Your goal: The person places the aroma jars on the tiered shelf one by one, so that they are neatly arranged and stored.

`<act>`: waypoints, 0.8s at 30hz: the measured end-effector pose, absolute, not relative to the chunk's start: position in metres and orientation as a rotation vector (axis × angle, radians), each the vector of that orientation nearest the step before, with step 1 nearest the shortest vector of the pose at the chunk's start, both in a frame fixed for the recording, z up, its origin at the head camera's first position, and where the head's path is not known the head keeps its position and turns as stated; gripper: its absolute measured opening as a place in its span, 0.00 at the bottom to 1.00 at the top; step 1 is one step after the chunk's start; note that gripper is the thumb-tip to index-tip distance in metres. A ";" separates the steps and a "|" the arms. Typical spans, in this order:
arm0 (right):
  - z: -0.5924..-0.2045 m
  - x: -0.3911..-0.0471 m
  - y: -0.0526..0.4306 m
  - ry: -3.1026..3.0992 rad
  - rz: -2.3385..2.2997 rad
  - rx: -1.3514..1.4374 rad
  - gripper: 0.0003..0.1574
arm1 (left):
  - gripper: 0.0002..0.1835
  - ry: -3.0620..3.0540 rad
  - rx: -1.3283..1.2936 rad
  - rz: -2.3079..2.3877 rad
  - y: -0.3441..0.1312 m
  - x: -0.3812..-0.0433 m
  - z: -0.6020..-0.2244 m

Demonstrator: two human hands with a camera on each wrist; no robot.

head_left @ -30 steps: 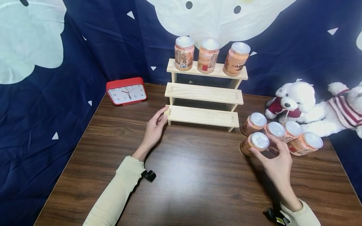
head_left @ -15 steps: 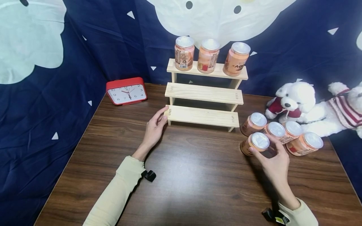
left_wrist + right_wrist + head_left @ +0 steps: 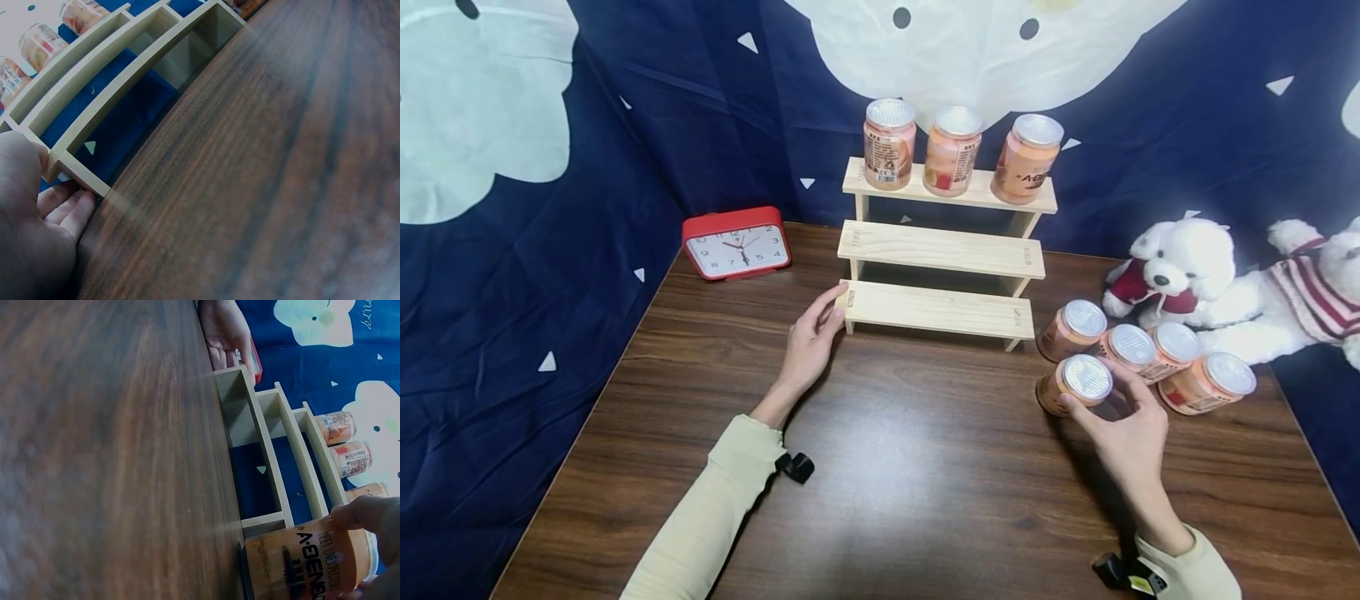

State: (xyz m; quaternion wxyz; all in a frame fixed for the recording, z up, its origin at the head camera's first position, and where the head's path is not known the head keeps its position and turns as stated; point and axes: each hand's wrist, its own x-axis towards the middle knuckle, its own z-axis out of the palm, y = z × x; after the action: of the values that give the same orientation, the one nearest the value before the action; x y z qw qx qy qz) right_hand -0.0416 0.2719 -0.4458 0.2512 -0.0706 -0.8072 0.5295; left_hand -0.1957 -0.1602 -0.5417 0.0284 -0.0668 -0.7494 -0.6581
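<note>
Staged set — table [image 3: 917,500] before printed blue cloth [image 3: 692,108], 2 plush toys [image 3: 1202,258]

From my head, the widest and farthest view looks forward and down over the table [image 3: 910,483], with the wooden shelf [image 3: 940,247] at one o'clock. On my left wrist the camera sits low and close, tilted, facing past my left hand [image 3: 34,219] at eight o'clock to the shelf at ten, its left end nearest. My right wrist's view is turned sideways, the table filling nine o'clock, a jar [image 3: 306,559] very near between four and five. Both wrist views share the shelf, from opposite ends, and my left hand
</note>
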 end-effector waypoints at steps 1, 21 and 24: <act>-0.446 -0.042 0.272 -2.192 1.439 -0.191 0.42 | 0.22 -2.310 -0.212 -2.031 -0.160 -0.196 -0.542; -0.415 -0.050 0.263 -2.088 1.427 0.021 0.44 | 0.22 -2.307 -0.217 -2.015 -0.160 -0.196 -0.542; -0.409 -0.054 0.259 -2.067 1.432 0.055 0.43 | 0.22 -2.313 -0.214 -2.013 -0.160 -0.196 -0.542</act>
State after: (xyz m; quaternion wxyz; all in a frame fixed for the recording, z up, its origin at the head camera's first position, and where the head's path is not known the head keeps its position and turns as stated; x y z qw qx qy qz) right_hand -0.0539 0.2587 -0.4089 0.3081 0.0208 -0.7818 0.5416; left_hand -0.1960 -0.1599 -0.5424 0.0337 -0.0694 -0.7521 -0.6545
